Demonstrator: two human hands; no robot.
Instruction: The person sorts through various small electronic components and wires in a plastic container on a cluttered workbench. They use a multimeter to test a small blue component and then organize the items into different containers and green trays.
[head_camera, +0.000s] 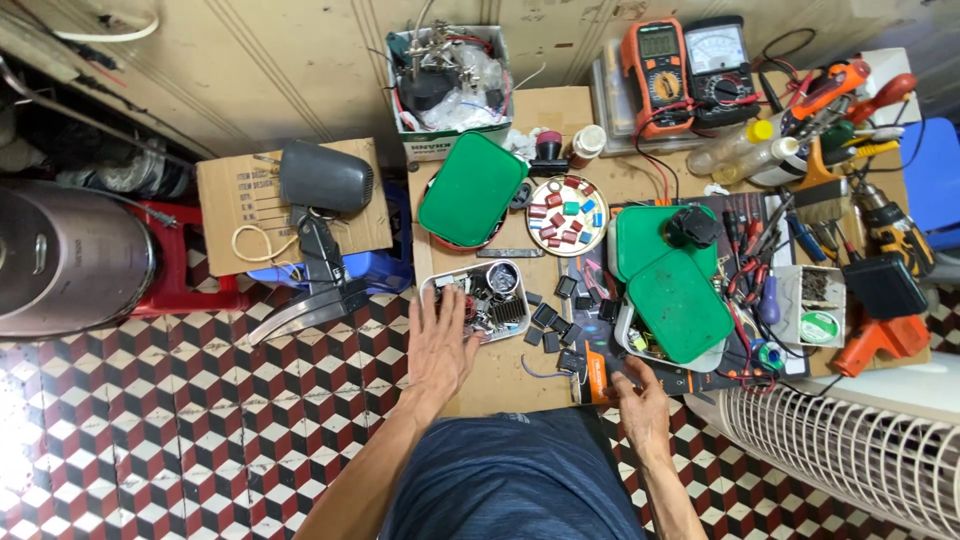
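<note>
- Fingers (447, 305) of the left hand (440, 345) are stretched out flat and slightly spread, gripping nothing; their tips reach the near rim of the clear parts tray (432, 287), which holds small dark components and a heat sink.
- Right hand (640, 400) lies at the near right edge of the table, to the right of the parts tray, fingers loosely curled over the edge of a dark printed mat (592, 375); whether they pinch anything I cannot tell.
- Black square components (548, 322) lie scattered on the wooden table (500, 380) just right of the parts tray, between the two hands.
- Beyond the parts tray sits a round tin with a green lid (472, 188), and beside that a round dish of red, blue and green capacitors (567, 214).
- Right of the parts tray, past the scattered components, stand two stacked boxes with green lids (680, 300), the farther lid bearing a black knob-like piece (693, 227).
- Far right of the parts tray and at the back: an orange multimeter (657, 72) and a dark analogue meter (720, 62).
- Left of the parts tray, off the table, a grey lamp-like device (322, 180) rests on a cardboard box (240, 200).
</note>
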